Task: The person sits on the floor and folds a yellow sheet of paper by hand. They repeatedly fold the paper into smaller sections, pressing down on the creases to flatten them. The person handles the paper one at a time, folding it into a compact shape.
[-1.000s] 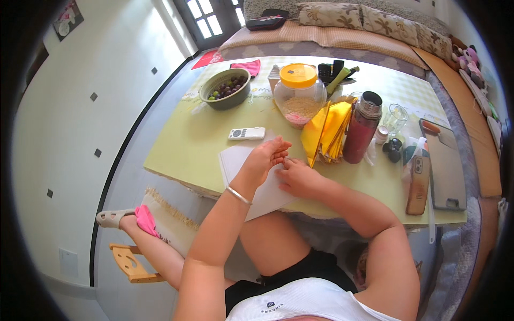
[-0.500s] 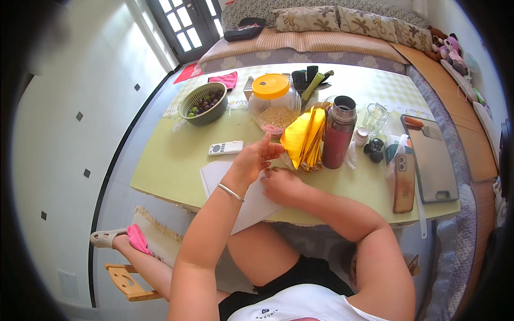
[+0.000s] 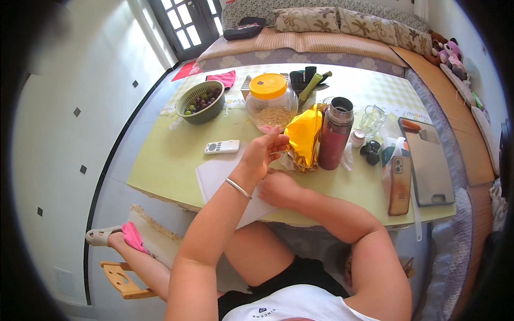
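Gently does it: the left hand (image 3: pixel 264 152) has its fingertips at the yellow sheets (image 3: pixel 305 138) near the frame's middle, where a light touch stops creases, but I can't tell if they pinch, or if the curled right hand (image 3: pixel 280 188) grips anything.

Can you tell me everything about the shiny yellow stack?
The yellow stack is bright and glossy, like foil or shiny paper. It looks like a bunch of creased sheets, with pale brownish, crumpled edges at the bottom. It stands roughly upright on the table, between the big jar and the dark red flask. The left hand has its fingertips at the left edge; I can't tell if they touch.
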A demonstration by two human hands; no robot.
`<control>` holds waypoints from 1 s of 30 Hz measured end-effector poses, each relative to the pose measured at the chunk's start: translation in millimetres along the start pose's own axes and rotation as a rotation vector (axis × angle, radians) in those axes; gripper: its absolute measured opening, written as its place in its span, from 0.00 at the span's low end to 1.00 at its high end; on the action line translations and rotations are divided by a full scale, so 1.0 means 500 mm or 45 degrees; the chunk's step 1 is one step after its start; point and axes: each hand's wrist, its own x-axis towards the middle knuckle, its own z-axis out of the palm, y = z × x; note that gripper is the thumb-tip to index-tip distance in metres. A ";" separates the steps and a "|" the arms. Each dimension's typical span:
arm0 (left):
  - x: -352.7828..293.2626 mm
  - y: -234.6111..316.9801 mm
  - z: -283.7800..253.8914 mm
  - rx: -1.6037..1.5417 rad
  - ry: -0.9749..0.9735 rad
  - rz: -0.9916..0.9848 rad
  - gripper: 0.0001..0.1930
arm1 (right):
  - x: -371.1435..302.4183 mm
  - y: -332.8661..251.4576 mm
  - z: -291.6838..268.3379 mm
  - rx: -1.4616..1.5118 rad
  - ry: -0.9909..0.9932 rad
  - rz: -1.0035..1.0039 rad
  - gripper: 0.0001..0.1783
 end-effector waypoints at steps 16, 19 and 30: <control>-0.191 -0.040 -0.133 1.169 0.454 0.567 0.15 | -0.008 -0.037 -0.004 0.001 -0.150 -0.462 0.44; -0.284 -0.081 -0.183 1.476 0.482 0.716 0.17 | -0.005 -0.044 -0.014 -0.059 -0.210 -0.438 0.43; -0.408 -0.171 -0.167 1.986 0.584 0.788 0.24 | -0.002 -0.038 -0.010 0.015 -0.116 -0.549 0.29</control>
